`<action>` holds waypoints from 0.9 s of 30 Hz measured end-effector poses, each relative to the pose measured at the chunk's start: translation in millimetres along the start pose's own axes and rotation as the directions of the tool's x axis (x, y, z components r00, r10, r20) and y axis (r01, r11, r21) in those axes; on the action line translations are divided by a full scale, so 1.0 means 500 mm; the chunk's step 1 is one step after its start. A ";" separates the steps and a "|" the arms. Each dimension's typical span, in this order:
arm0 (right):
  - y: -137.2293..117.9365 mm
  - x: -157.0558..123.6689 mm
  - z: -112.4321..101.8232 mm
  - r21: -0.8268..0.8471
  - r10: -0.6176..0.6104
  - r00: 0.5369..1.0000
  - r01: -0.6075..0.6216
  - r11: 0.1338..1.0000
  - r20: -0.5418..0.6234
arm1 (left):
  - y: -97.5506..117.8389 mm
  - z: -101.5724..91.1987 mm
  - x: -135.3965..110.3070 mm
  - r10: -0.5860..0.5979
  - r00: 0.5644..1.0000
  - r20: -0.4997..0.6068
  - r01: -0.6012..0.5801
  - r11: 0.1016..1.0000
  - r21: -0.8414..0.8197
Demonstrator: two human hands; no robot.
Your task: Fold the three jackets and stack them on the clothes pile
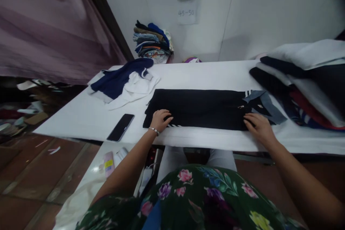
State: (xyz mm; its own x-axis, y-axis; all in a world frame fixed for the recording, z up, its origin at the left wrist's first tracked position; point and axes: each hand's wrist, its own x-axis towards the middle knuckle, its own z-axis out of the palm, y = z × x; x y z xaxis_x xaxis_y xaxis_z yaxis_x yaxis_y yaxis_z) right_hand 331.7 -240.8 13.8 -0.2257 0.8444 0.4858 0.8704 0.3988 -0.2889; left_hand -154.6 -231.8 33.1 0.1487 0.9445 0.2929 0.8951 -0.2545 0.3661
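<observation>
A dark navy garment lies spread flat across the white table, with white stripes and a grey lining showing at its right end. My left hand rests on its near left corner, fingers curled down on the cloth. At the garment's near right edge my right hand lies with its fingers pressed together on the fabric beside the grey lining. I cannot make out whether either hand pinches the cloth or only presses it.
A black phone lies left of my left hand near the table's front edge. A navy and white garment is bunched at the back left. Folded clothes are stacked at the right, and another pile sits against the wall.
</observation>
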 end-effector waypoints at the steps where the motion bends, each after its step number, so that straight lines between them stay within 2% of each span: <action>1: 0.004 -0.018 -0.003 -0.011 0.009 1.000 -0.009 1.000 0.008 | 0.003 0.006 -0.003 0.018 1.000 0.025 -0.017 1.000 -0.012; 4: 0.027 -0.059 -0.003 -0.069 0.044 0.999 -0.044 0.997 0.004 | 0.004 0.027 -0.002 0.021 0.998 0.065 -0.018 0.999 -0.042; 8: 0.043 -0.082 0.007 -0.110 0.089 0.996 -0.088 0.990 0.006 | 0.000 0.042 0.007 -0.014 1.000 0.021 0.015 0.998 -0.054; 13: 0.037 -0.081 0.016 -0.098 0.134 0.991 -0.135 0.986 -0.018 | -0.003 0.047 0.010 -0.067 0.998 -0.007 0.067 0.996 -0.051; 20: 0.034 -0.081 0.017 -0.073 0.161 0.987 -0.163 0.984 -0.023 | -0.008 0.050 0.011 -0.056 0.998 -0.025 0.054 0.996 -0.073; 27: 0.008 -0.068 0.028 -0.106 0.192 0.977 -0.201 0.974 -0.093 | -0.011 0.051 0.010 -0.049 0.998 -0.035 0.046 0.995 -0.086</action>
State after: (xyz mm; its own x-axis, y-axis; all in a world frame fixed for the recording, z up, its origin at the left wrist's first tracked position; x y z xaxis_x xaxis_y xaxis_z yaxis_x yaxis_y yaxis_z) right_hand 336.8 -263.0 -15.5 -0.0131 0.8684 0.4957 0.9393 0.1807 -0.2917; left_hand -148.0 -220.5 9.8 0.0900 0.9480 0.3054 0.8614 -0.2280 0.4539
